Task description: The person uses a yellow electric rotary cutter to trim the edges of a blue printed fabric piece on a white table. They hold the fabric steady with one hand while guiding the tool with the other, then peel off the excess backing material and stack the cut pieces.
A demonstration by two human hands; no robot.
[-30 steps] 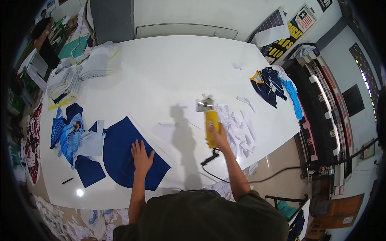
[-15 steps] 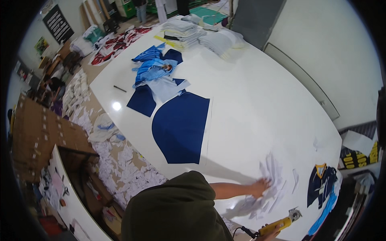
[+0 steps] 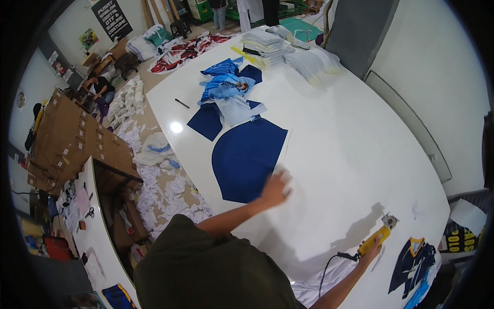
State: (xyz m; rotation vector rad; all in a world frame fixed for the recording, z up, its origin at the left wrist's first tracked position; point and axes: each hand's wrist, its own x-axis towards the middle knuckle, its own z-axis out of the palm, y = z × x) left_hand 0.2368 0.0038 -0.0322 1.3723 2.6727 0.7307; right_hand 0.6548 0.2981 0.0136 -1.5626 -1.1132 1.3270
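Note:
My left hand [image 3: 274, 188] is over the table at the right edge of a dark blue curved fabric piece [image 3: 244, 154], its blurred fingers apart and holding nothing visible. At the lower right my right hand [image 3: 371, 247] grips a yellow electric cloth cutter [image 3: 375, 238] with a metal round-blade head and a trailing black cord. White fabric scraps [image 3: 329, 280] lie below that hand, partly behind my arm and body. Farther back are another blue piece [image 3: 206, 121] and light-blue printed cut fabrics [image 3: 229, 95].
The white table [image 3: 350, 144] also bears folded pale stacks [image 3: 265, 44], a black stick [image 3: 181, 103] and navy garments [image 3: 411, 262]. Left are cardboard boxes [image 3: 77, 147], a side table [image 3: 87, 226] and a scrap-strewn floor [image 3: 154, 180]. A seated person [image 3: 103, 90] and standing people are in the background.
The view has swung left. My left hand left the blue piece, went right to the white scraps, then came back toward it. The scraps moved to the table's near edge.

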